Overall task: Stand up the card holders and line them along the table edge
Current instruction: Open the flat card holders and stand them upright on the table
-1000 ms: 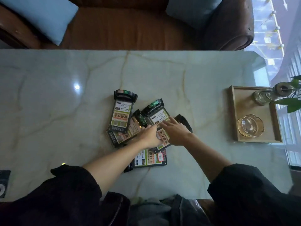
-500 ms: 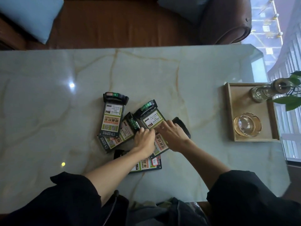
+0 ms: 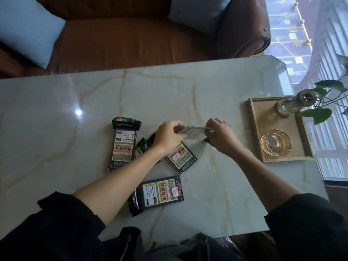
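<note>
Both-handed grip noted: left hand [image 3: 168, 136] and right hand [image 3: 220, 135] each pinch one end of a clear-faced card holder [image 3: 194, 131], raised off the pale marble-pattern table [image 3: 56, 132] and blurred, seen nearly edge-on. Three or four more black-framed card holders lie flat. One with a green-and-orange printed card [image 3: 123, 146] sits at left, base toward the far edge. A dark one [image 3: 144, 146] is mostly hidden under the left wrist. A third [image 3: 181, 157] lies tilted just below the hands. A fourth [image 3: 160, 193] lies sideways nearest the person. Wooden tray [image 3: 253, 129] at right carries a glass ashtray [image 3: 275, 142] and a glass plant bottle [image 3: 287, 106].
</note>
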The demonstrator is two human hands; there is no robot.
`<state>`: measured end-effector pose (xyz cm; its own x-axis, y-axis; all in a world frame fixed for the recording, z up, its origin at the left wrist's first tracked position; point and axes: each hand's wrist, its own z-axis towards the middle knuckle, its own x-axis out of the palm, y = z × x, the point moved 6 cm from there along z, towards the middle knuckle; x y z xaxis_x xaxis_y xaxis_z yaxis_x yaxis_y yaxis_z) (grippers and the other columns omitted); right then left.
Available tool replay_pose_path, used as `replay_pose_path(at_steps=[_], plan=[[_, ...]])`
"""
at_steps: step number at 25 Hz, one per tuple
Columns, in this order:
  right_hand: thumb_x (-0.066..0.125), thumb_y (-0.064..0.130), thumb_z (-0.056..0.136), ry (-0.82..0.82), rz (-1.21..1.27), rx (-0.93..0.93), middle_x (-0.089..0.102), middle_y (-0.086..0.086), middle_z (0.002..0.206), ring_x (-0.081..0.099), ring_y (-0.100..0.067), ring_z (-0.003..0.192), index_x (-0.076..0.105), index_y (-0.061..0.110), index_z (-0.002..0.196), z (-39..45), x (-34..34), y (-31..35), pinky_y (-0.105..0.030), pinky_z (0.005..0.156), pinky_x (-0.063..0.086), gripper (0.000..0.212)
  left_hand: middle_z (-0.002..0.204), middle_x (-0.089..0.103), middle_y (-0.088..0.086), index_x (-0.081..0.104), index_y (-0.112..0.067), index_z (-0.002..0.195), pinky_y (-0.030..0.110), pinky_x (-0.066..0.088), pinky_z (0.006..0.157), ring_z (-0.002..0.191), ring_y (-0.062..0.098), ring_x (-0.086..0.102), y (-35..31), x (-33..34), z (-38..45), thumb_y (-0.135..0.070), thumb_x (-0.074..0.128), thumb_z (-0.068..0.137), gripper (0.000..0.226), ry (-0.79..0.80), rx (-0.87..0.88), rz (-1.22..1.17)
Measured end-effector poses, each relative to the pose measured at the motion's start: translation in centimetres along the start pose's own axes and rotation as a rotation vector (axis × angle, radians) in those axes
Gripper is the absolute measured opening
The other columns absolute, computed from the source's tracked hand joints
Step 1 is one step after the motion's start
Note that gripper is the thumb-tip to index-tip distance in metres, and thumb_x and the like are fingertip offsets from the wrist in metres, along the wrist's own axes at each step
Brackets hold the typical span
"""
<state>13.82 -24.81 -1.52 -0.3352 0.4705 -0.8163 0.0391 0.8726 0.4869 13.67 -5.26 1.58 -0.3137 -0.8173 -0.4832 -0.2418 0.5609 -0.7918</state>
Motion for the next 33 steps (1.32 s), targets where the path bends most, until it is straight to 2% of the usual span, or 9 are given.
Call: replay_pose_path(at_steps=[6,10,13,19,24,26,28,30,33], plan=[[0.063,0.013,0.090,-0.185,0.369,0.235,0.060,-0.009,0.085,0.051,-0.025,0.074,0.056,0.005,0.090,-2.0,-1.4,-2.9,-0.029,0.058,0.040,0.011,0.089,0.079,-0.007,0.080,-0.018,0.095,0.025,0.058,0.085,0.085,0.002,0.073,-4.6,2.3,1.0,-0.023,0.081,0.080,0.016,-0.051,0.151,-0.122],[0.057,0.018,0.097,-0.199,0.378,0.251,0.069,-0.006,0.090,0.064,-0.026,0.083,0.062,0.010,0.094,-3.4,0.0,-4.2,-0.036,0.072,0.051,0.010,0.101,0.077,-0.005,0.077,-0.018,0.106,0.011,0.051,0.085,0.089,0.003,0.068,-6.9,3.4,1.4,-0.010,0.073,0.085,0.022,0.023,0.215,-0.014],[0.062,0.014,0.095,-0.240,0.454,0.341,0.071,-0.003,0.094,0.066,-0.020,0.089,0.070,0.009,0.108,-4.3,0.6,-5.4,-0.027,0.073,0.047,0.016,0.105,0.076,-0.003,0.075,-0.015,0.110,0.018,0.054,0.089,0.094,0.007,0.069,-6.2,2.8,1.1,-0.008,0.069,0.089,0.023,0.005,0.203,-0.024],[0.063,0.024,0.093,-0.288,0.549,0.521,0.071,-0.001,0.094,0.066,-0.015,0.087,0.066,0.011,0.109,-5.7,2.3,-6.5,-0.026,0.067,0.046,0.020,0.104,0.071,-0.003,0.069,-0.016,0.111,0.031,0.057,0.088,0.096,0.012,0.066,1.8,2.6,-0.5,-0.020,0.072,0.089,0.023,0.044,-0.097,-0.020],[0.057,0.017,0.082,-0.078,0.401,0.610,0.062,-0.015,0.065,0.062,-0.035,0.067,0.059,0.005,0.070,-8.2,8.3,-4.9,-0.034,0.053,0.043,0.017,0.112,0.066,0.001,0.063,-0.011,0.113,0.016,0.042,0.070,0.103,0.016,0.061,7.5,4.8,-4.1,-0.025,0.070,0.091,0.027,0.057,-0.437,-0.171],[0.062,0.017,0.087,0.013,0.468,0.547,0.073,-0.009,0.091,0.070,-0.030,0.081,0.072,0.009,0.094,-8.2,10.4,-3.3,-0.036,0.070,0.053,0.015,0.111,0.064,0.000,0.059,-0.012,0.115,0.020,0.041,0.068,0.099,0.016,0.059,9.1,5.8,-5.4,-0.026,0.068,0.092,0.028,0.042,-0.565,-0.245],[0.067,0.023,0.089,0.036,0.501,0.492,0.068,-0.001,0.117,0.071,-0.020,0.091,0.066,0.013,0.122,-7.4,11.6,-2.0,-0.039,0.083,0.057,0.034,0.107,0.062,-0.001,0.056,-0.013,0.113,0.021,0.041,0.065,0.094,0.016,0.058,10.3,6.4,-6.6,-0.027,0.068,0.092,0.028,-0.023,-0.676,-0.310],[0.069,0.028,0.088,0.036,0.517,0.461,0.062,-0.001,0.128,0.069,-0.019,0.100,0.058,0.014,0.134,-6.8,12.2,-1.0,-0.042,0.088,0.057,0.049,0.106,0.064,0.002,0.055,-0.011,0.113,0.022,0.044,0.066,0.093,0.017,0.059,11.5,6.7,-7.1,-0.030,0.069,0.090,0.032,-0.064,-0.733,-0.364],[0.074,0.032,0.085,0.050,0.601,0.509,0.057,-0.004,0.130,0.062,-0.023,0.111,0.051,0.010,0.139,-6.1,13.4,-0.9,-0.039,0.090,0.055,0.063,0.111,0.069,0.013,0.062,-0.006,0.115,0.035,0.055,0.086,0.098,0.023,0.065,12.5,7.4,-6.7,-0.029,0.071,0.088,0.036,-0.035,-0.766,-0.456]])
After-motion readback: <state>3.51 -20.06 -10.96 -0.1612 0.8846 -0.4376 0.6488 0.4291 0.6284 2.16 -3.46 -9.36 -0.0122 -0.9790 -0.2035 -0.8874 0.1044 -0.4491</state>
